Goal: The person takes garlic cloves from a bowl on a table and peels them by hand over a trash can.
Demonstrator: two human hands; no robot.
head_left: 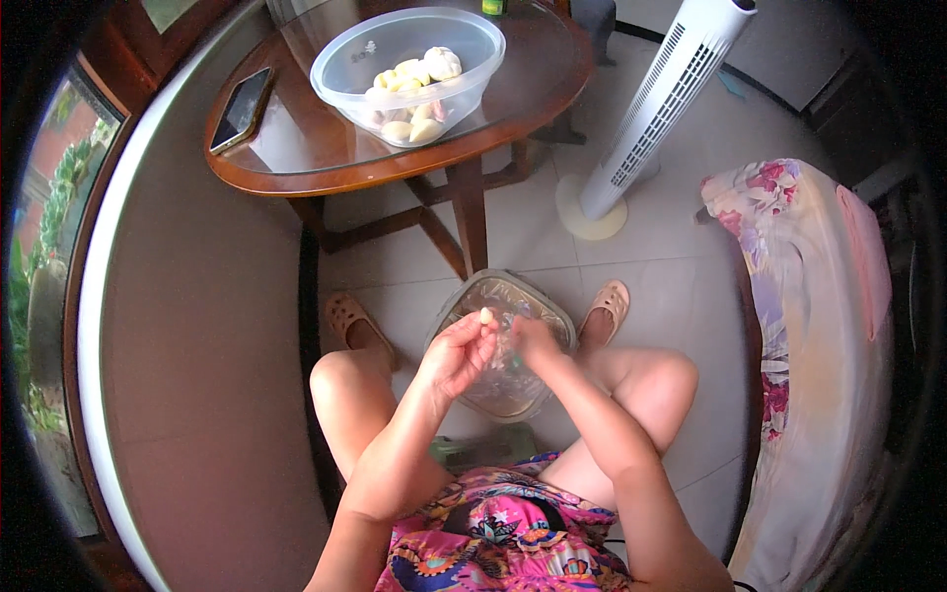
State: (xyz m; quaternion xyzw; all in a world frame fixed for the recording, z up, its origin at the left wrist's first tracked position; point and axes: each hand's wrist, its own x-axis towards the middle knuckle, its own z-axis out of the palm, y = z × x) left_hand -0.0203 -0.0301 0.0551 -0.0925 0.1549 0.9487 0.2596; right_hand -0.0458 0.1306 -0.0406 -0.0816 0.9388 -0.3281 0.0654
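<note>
Between the thumb and fingers of my left hand is a small pale garlic clove, held up over a bin. My right hand is just to its right, also above the bin, its fingers smeared by motion. Whether it grips anything I cannot make out. Below both hands stands the bin, lined with clear plastic and set on the floor between my feet. A translucent plastic bowl on the table ahead holds several peeled cloves and a whitish garlic bulb.
The wooden table has a glass top, with a phone lying at its left. A white tower fan rises from the tiled floor to the right. Floral cloth covers furniture at far right. A brown panel borders the left.
</note>
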